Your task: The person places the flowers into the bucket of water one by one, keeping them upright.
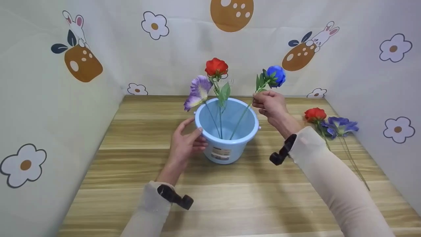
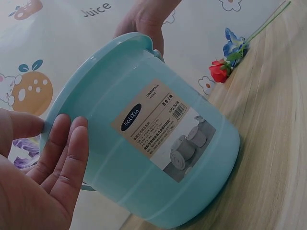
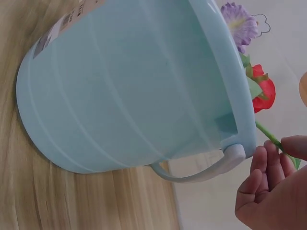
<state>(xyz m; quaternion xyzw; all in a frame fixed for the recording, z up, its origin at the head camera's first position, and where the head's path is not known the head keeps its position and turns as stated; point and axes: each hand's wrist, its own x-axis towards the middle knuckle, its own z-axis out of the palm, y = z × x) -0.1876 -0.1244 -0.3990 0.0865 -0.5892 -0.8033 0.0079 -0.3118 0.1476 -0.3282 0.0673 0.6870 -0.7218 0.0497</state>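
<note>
A light blue bucket stands upright on the wooden table. My left hand holds its left side at the rim, thumb on the edge and fingers along the outer wall. To the right, my right hand pinches the stem of a blue artificial flower just below its leaves. That stem runs down into the bucket, its lower end inside. A red artificial flower and a pale purple one also stand in the bucket, leaning toward the back left.
Another red flower and a blue-purple flower lie on the table at the right, stems pointing toward the front. A bucket handle hangs at the side. Printed cloth walls in the table.
</note>
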